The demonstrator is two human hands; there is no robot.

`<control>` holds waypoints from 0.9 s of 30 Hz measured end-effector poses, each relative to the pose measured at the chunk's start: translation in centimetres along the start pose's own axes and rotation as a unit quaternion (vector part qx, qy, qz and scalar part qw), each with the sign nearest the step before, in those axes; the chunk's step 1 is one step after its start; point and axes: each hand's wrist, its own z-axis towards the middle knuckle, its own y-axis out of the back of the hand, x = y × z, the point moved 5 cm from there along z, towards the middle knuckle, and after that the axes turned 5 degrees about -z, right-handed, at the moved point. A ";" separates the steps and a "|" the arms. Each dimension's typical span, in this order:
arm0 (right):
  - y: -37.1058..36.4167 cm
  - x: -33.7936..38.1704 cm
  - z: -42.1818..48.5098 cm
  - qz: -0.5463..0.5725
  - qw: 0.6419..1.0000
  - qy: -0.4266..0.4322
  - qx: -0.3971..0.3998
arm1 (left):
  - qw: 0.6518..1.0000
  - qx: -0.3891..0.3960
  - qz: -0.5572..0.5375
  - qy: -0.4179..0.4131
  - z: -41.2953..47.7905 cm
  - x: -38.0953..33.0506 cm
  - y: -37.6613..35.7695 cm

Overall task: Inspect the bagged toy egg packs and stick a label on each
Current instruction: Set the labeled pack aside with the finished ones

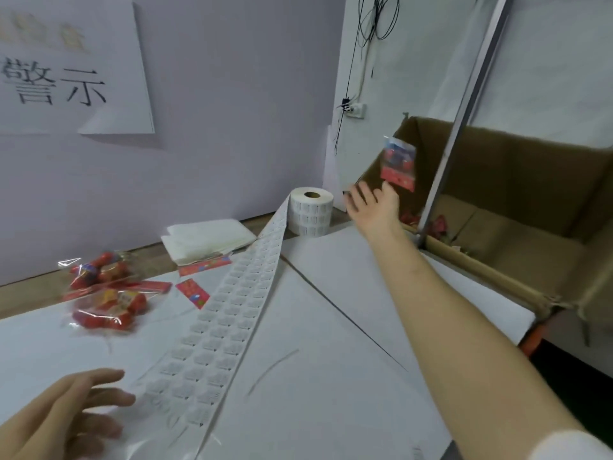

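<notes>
A bagged toy egg pack (399, 163) with a red header card is in the air just above my right hand (374, 204), in front of the cardboard box (517, 180). That hand is stretched out with fingers spread and holds nothing. My left hand (66, 413) hovers with relaxed fingers over the near end of the label strip (229, 313), which runs back to the label roll (310, 210). Two bagged egg packs (106, 293) with red eggs lie at the left of the white table (331, 360).
A stack of clear empty bags (205, 240) lies behind the strip, with loose red header cards (194, 292) beside it. The large open box at the right holds several red packs (438, 224). A metal post (457, 127) crosses in front of it.
</notes>
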 end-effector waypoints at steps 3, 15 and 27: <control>2.5 -4.0 -0.4 -0.162 0.986 -0.046 0.011 | 0.999 -0.023 0.049 -0.005 1.1 -0.6 -0.4; -3.4 -19.0 -14.3 -0.529 0.795 -0.022 0.297 | 0.947 -0.162 0.225 -0.164 0.3 -0.8 -0.5; -10.7 -29.1 -17.9 -0.747 0.513 0.190 0.377 | 0.910 -0.129 0.343 -0.195 -0.3 -1.5 -0.2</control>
